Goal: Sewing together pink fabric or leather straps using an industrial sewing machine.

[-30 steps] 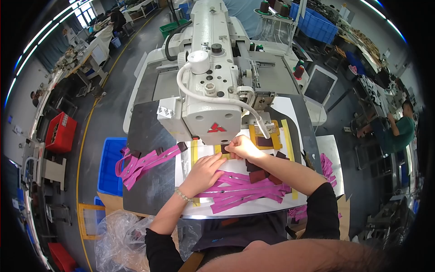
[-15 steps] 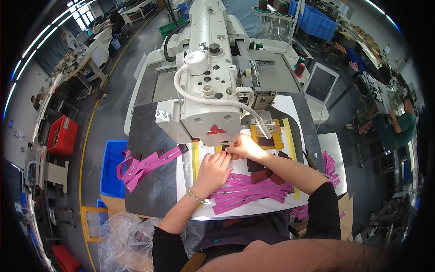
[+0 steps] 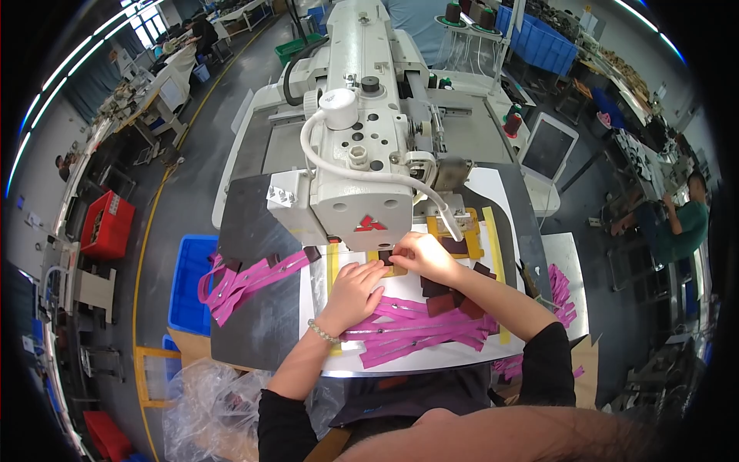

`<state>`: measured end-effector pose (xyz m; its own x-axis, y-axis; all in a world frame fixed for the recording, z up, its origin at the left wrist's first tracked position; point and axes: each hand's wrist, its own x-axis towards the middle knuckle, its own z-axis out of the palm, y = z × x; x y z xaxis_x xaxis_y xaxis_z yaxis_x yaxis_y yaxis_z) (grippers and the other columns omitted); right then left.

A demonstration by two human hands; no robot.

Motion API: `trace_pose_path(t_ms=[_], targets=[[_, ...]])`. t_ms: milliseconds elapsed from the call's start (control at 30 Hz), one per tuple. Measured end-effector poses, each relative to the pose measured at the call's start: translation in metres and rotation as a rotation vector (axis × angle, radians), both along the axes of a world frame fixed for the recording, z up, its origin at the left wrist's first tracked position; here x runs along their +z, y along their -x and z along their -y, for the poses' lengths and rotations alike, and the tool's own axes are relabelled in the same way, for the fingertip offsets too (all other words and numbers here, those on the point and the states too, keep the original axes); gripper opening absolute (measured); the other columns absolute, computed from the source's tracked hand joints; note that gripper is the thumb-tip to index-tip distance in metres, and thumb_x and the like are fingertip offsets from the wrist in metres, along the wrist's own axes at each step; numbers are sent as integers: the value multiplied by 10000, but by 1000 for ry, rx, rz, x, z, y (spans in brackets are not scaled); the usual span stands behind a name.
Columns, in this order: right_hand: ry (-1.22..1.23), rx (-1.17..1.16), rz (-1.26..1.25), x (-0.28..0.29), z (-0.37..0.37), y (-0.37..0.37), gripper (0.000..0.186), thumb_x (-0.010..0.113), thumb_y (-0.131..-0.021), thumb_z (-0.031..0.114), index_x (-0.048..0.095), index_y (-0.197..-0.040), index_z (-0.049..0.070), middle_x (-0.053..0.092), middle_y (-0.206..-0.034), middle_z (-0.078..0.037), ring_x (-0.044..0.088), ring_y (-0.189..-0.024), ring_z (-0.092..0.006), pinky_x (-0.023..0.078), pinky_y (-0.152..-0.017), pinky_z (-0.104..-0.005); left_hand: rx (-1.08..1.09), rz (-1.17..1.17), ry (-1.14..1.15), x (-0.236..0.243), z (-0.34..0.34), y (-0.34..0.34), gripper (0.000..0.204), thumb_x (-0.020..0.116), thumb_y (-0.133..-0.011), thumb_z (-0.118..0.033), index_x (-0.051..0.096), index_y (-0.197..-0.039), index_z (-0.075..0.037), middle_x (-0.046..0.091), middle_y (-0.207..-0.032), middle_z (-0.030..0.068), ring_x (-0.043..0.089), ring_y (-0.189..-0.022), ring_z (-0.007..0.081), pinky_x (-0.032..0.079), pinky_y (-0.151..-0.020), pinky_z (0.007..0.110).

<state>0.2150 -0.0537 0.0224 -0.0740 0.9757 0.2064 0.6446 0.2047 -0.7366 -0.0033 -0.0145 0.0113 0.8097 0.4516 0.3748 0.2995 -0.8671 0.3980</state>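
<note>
Beneath the head of a white sewing machine (image 3: pixel 346 204), a small dark fabric patch (image 3: pixel 386 259) lies in a yellow-edged clamp or template. My right hand (image 3: pixel 428 259) is closed in a pinch at the patch's right edge. Flat beside it, my left hand (image 3: pixel 354 294) has its fingers stretched toward the patch's near left side. Just below both hands, magenta zippers (image 3: pixel 419 333) lie in a pile on a white sheet. Several dark brown and reddish patches (image 3: pixel 441 305) are scattered by my right forearm. The machine head partly hides the sewing spot.
More magenta zippers (image 3: pixel 258 277) with dark ends lie on the table's left. A yellow frame (image 3: pixel 474 240) sits right of the machine head. A blue bin (image 3: pixel 192 285) stands off the left edge. A screen (image 3: pixel 548 148) and thread cones (image 3: pixel 512 125) are at the right.
My left hand has drawn back slightly toward me and left, its fingers flatter. The right hand has stayed at the patch, which shows more clearly. The whole view has shifted slightly.
</note>
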Motion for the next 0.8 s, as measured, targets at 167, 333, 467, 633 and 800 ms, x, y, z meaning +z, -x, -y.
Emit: trace_pose_path(t_ms=[167,333,467,633,800], targets=[[-426,283,396,-9,9,-22,219,697,-785,158,683,-990,85,658,-1043,-53,616,-942,-175,463,-790,-326,-34,114,238,-2,-8,4,280,623,-836,-124,641,-1106,-54,651,-1154,127,585,-1141,275,423,-1007,422],[-467,341,462,-8,16,-23,299,686,-796,179,664,-1073,70,647,-1146,-33,607,-988,-168,447,-822,-323,7,195,206,3,-9,4,215,647,-827,-112,669,-1032,-52,691,-1036,114,646,-1024,268,489,-933,398],[-462,333,433,-10,16,-23,298,687,-793,191,663,-1067,77,649,-1135,-30,598,-999,-165,437,-814,-336,31,245,141,6,-12,7,187,665,-811,-103,682,-993,-61,706,-978,95,673,-954,251,527,-864,372],[-477,293,508,-6,14,-22,294,704,-763,233,669,-1026,104,648,-1126,4,582,-973,-140,397,-759,-332,49,244,113,12,-14,8,175,672,-798,-80,685,-972,-61,710,-964,91,680,-933,247,529,-813,356],[-473,283,512,-6,14,-22,292,697,-763,244,671,-1025,117,647,-1125,24,575,-945,-136,391,-748,-327,53,254,109,11,-13,6,175,677,-787,-64,688,-962,-61,711,-964,91,682,-929,245,523,-799,351]])
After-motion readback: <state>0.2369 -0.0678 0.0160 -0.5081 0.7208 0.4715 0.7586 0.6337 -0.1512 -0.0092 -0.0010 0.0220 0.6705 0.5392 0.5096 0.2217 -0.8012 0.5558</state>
